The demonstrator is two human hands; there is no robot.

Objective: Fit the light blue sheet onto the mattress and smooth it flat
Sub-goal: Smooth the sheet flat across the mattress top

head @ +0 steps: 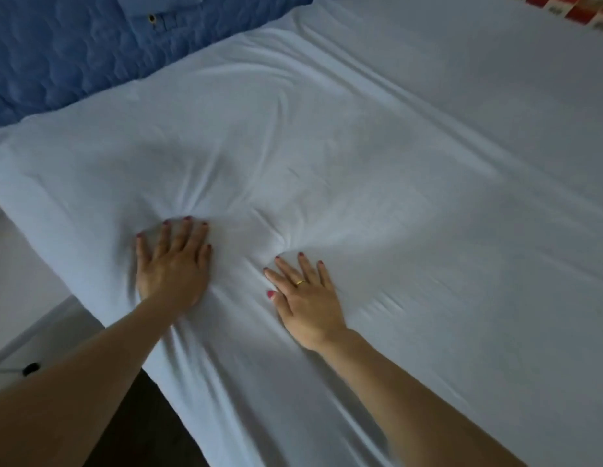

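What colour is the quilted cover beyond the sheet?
Darker blue quilted cover, top left in the head view.

The bed [461, 416] is covered by a light blue sheet [428, 163], smooth on the far side, creased and puckered near the corner. Both hands lie flat on it with fingers spread, the left hand [174, 264] beside the right hand [307, 301]. A darker blue quilted cover [57, 55] lies along the far edge.
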